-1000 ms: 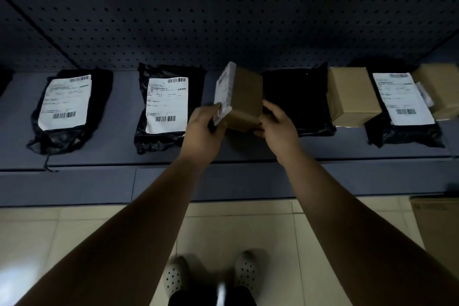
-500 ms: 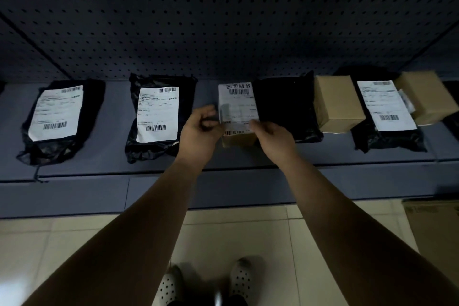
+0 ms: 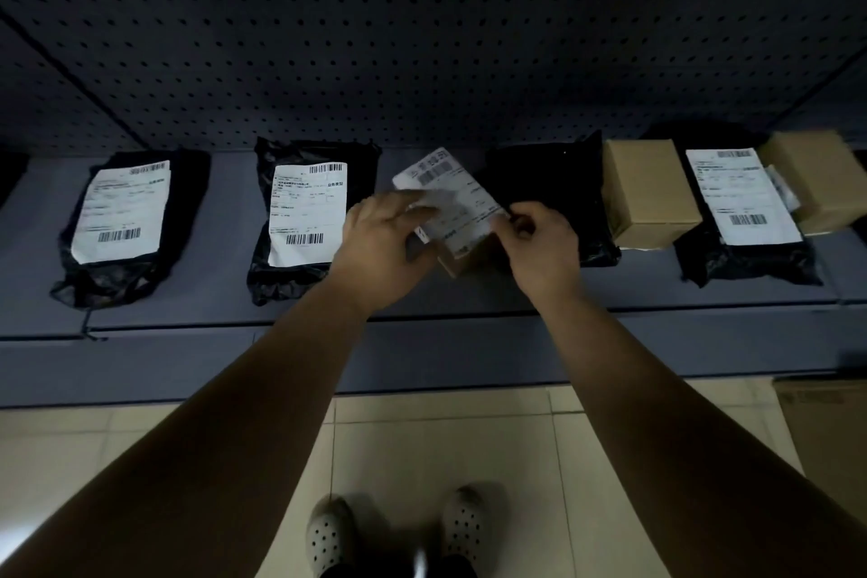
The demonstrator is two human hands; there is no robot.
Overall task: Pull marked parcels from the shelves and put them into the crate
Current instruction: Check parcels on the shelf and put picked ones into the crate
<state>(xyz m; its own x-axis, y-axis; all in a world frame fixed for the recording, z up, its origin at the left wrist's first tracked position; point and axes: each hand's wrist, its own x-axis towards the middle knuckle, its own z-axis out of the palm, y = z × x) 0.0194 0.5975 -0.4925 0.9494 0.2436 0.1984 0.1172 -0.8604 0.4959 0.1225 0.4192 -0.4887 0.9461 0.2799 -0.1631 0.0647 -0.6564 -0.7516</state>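
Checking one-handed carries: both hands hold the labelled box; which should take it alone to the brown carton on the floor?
Right, probably. The right hand pinches the labelled box at its right edge, and the brown carton lies on that side; the left hand would have to cross over.

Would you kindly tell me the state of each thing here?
labelled box, held tilted, label up
left hand, grips box
right hand, pinches box edge
far-left black bag, flat, label up
second black bag, flat, label up
plain black bag, flat, no label showing
plain carton, on shelf
right black bag, flat, label up
end carton, on shelf
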